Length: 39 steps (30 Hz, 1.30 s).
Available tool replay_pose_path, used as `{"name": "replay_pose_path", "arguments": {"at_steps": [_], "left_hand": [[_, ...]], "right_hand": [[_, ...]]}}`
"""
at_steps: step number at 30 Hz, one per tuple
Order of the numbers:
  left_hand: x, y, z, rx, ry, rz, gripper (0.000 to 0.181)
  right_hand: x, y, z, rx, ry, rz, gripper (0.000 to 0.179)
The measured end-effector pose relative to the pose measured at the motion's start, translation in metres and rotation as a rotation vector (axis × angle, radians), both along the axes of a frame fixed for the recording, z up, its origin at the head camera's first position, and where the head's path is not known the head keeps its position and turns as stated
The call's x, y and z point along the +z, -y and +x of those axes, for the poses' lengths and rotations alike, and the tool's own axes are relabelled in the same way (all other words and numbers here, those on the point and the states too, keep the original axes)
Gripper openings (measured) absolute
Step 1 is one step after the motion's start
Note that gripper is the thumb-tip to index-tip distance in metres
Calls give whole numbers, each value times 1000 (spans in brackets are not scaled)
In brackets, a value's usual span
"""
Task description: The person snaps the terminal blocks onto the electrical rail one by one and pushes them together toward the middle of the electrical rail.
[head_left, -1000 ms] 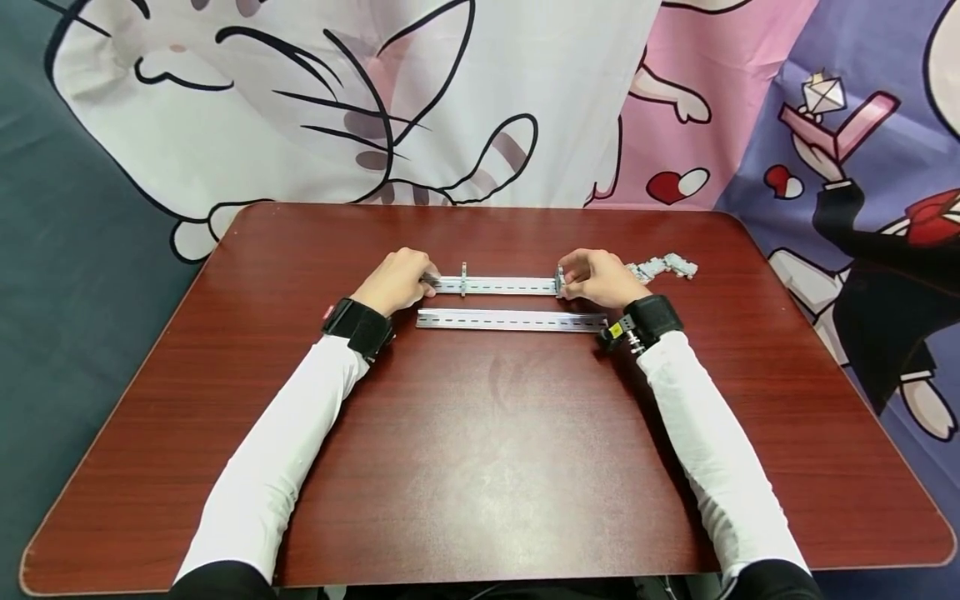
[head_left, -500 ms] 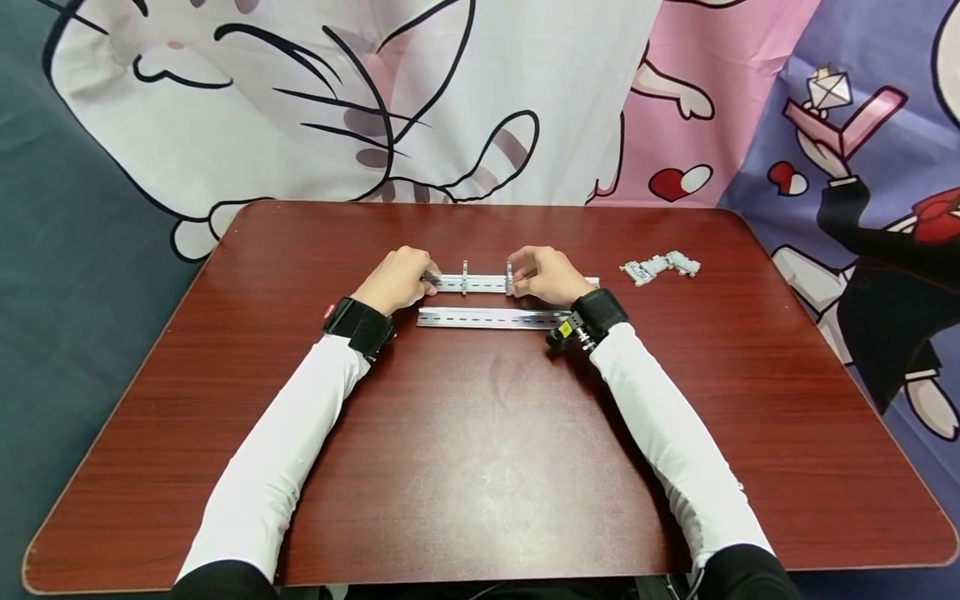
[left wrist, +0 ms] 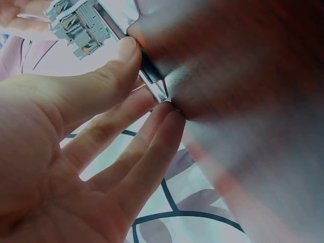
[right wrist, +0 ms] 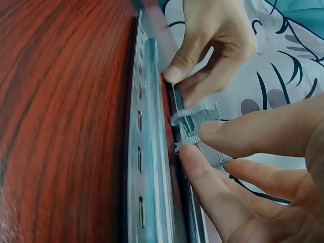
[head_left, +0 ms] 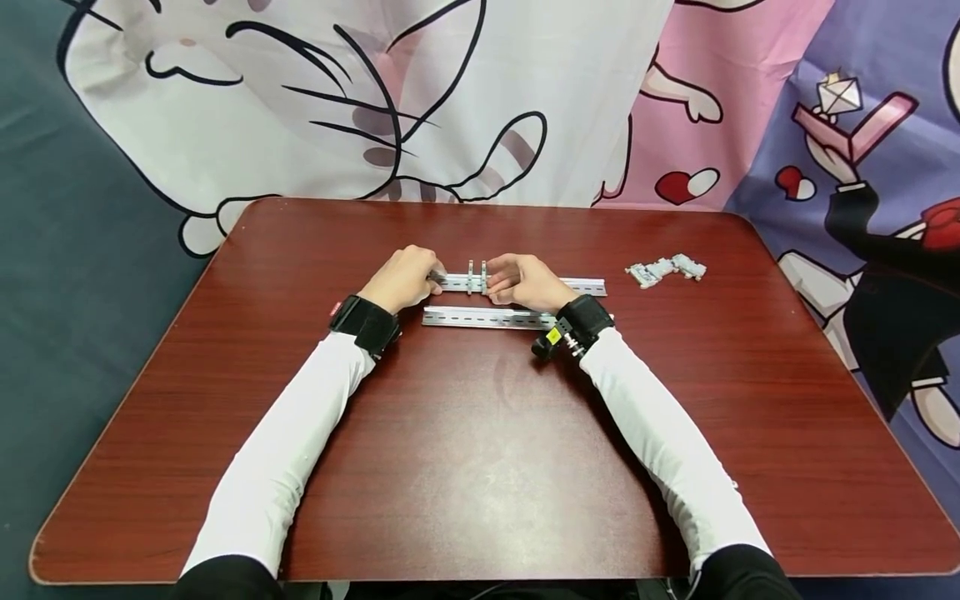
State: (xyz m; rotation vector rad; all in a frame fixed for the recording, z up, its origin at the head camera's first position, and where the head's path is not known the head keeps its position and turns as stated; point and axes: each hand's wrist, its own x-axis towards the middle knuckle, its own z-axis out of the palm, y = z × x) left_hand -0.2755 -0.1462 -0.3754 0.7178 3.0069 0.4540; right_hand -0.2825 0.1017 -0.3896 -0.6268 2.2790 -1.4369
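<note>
Two slotted metal DIN rails lie parallel across the table. My left hand (head_left: 403, 280) grips the left end of the rear rail (head_left: 587, 287); in the left wrist view its thumb lies on the rail (left wrist: 160, 90), fingers against the other side. Two thin grey terminal blocks stand upright on this rail, a left one (head_left: 470, 278) and a right one (head_left: 483, 278), close together. My right hand (head_left: 528, 282) pinches the right block (right wrist: 188, 144) between thumb and fingers. The front rail (head_left: 480, 317) lies nearer me, partly hidden under my right wrist.
Several loose terminal blocks (head_left: 665, 270) lie in a small row on the right, past my right hand. The brown table (head_left: 480, 467) ends at its back edge against a printed cloth (head_left: 585, 100). Cameras are strapped to both wrists.
My right hand has slid leftward along the rear rail with the right terminal block, bringing it close to the left block. The left hand keeps its grip on the rail end.
</note>
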Motion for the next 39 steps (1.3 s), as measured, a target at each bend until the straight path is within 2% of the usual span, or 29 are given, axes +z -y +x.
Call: {"name": "replay_pose_path", "arguments": {"at_steps": [13,22,31,35,39], "left_hand": [[-3,-2,-4,-2,-1,-24,11],[-1,-3,-2,1,0,-25,14],[-3,-3,-5,-23,-12,-21,13],[-4,-2,-5,-24,-13,-21,12],[-4,0,-5,-9,-18,-23,12]], "right_hand": [[-2,-2,4,140,91,-115,61],[-2,-6,0,156,123,-155,59],[3,-35,-7,120,333,-450,54],[6,-46,-9,92,319,-477,50],[11,-60,-13,10,179,-427,42]]}}
